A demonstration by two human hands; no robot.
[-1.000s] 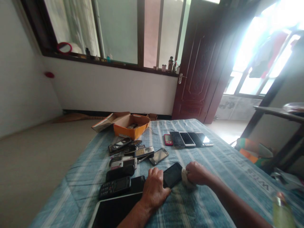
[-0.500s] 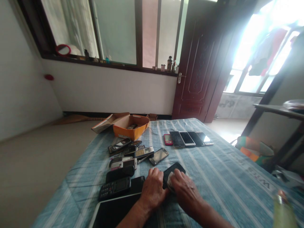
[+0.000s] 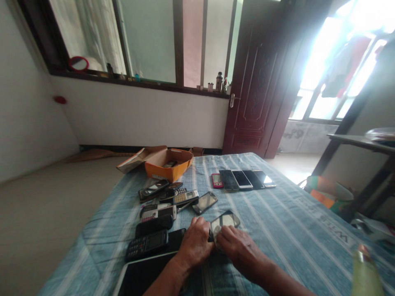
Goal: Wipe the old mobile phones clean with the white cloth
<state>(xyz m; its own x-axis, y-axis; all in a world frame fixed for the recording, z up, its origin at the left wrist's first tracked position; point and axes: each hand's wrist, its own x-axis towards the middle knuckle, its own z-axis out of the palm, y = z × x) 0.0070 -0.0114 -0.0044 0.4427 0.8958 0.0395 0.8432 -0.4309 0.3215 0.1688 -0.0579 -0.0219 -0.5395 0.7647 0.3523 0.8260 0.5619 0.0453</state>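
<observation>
My left hand (image 3: 197, 239) is closed on the near left end of a dark smartphone (image 3: 229, 219), whose screen catches the light. My right hand (image 3: 233, 243) pinches a crumpled white cloth or tissue (image 3: 217, 232) against the lower part of that phone. Just beyond lies another smartphone (image 3: 205, 202), flat on the bed cover. Left of my hands is a pile of old keypad phones (image 3: 185, 198), with a black keypad phone (image 3: 147, 245) nearest me. A white-edged tablet (image 3: 145, 273) lies partly under my left forearm.
An open orange cardboard box (image 3: 168, 167) with phones inside stands at the far left edge. Several smartphones (image 3: 242, 180) lie in a row beyond my hands, beside a small red phone (image 3: 217, 181). A yellowish bottle (image 3: 365, 273) is at the lower right.
The phone's screen has gone from dark to bright with reflection, as if its tilt changed. My right hand and the cloth have shifted slightly left and down along it. The left hand keeps its hold.
</observation>
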